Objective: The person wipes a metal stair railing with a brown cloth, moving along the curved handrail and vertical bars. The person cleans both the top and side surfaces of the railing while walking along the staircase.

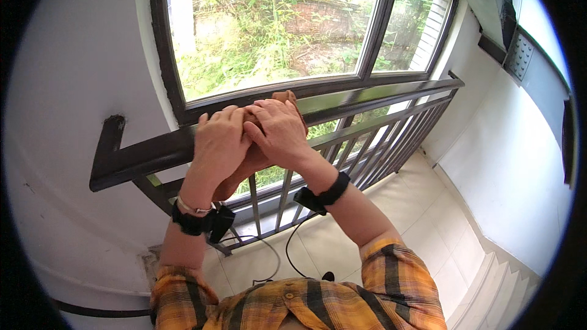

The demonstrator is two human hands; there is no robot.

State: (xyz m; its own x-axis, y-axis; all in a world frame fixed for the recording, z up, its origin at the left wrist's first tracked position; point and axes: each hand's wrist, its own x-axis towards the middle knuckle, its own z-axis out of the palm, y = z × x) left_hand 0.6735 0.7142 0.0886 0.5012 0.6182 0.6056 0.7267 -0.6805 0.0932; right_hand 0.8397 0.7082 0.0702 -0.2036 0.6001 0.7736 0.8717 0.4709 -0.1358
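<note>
A brown cloth (247, 165) lies over the dark handrail (151, 153) in front of the window, and part of it hangs down on the near side. My left hand (221, 144) rests on the cloth, its fingers bent over the top of the rail. Beside it, my right hand (277, 130) presses on the same cloth, its thumb close to the left hand's fingers. Both hands grip cloth and rail together. A black strap with a small black device sits on each wrist. The undersides of the fingers are hidden.
Dark metal balusters (284, 199) stand below the rail. Behind it is a dark-framed window (367, 32). White walls flank the railing at left and right. Thin black cables (289, 243) hang between my arms above the tiled floor (426, 220). Steps (493, 288) lie at lower right.
</note>
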